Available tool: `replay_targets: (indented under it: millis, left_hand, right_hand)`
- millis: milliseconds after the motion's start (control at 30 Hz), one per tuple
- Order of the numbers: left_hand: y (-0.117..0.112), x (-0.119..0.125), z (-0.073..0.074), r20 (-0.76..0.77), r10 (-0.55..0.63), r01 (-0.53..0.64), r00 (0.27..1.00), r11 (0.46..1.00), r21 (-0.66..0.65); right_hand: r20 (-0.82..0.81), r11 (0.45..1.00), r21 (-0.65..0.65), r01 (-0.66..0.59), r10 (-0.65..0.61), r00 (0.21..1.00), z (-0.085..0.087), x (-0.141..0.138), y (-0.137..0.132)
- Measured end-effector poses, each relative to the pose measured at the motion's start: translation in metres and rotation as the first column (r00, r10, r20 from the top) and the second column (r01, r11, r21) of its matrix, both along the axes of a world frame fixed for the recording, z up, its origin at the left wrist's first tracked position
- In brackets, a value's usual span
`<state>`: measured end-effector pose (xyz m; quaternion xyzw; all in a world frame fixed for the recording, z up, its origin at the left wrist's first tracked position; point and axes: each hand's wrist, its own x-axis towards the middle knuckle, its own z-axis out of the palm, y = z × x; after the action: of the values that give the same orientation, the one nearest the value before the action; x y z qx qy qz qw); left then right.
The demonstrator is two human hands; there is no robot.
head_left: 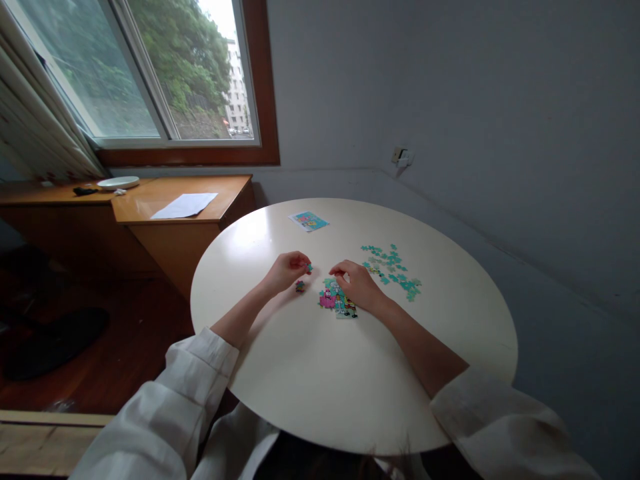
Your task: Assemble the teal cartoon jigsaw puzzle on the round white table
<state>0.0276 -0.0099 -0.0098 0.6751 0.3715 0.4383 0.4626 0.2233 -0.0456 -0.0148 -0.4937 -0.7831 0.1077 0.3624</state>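
The left hand (287, 270) has its fingers (299, 256) pinched on a small puzzle piece (310, 268), pink and teal; just nearer the person than those fingers, a little cluster of pieces (300, 287) lies on the round white desk (320, 373); the right hand (361, 285) has its fingers (342, 266) bent, thumb and forefinger close together, though I cannot tell whether anything is between them; on the near side of these fingers lies the joined puzzle section (330, 298), showing pink, yellow and teal cartoon figures, its right part hidden by the hand; whether hand and section touch, I cannot tell; to the right of the right fingers, loose pieces (397, 278), mostly teal, are scattered; beyond both sets of fingers, towards the desk's far edge, lies a picture card (310, 221); farther off to the left, a white sheet (185, 205) rests on a wooden cabinet (145, 213).
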Motion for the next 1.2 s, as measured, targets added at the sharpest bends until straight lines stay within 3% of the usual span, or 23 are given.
replay_targets:
  millis: [500, 833, 1200]
  left_hand:
    - [-0.0049, -0.0008, 0.0086, -0.078, 0.026, -0.024, 0.997, 0.999, 0.034]
    - [-0.0050, 0.0000, 0.0042, -0.025, -0.033, 0.032, 0.999, 0.999, -0.043]
    - [-0.0050, 0.0001, 0.0049, -0.054, -0.010, 0.008, 0.998, 0.999, -0.038]
  right_hand:
    - [0.005, 1.000, -0.004, -0.004, 0.004, 1.000, -0.0009, 0.0004, 0.0004]
    - [0.008, 1.000, 0.001, -0.009, 0.009, 1.000, -0.0021, -0.0001, 0.0012]
    - [0.011, 1.000, -0.020, -0.006, 0.006, 1.000, -0.0014, -0.0003, 0.0005]
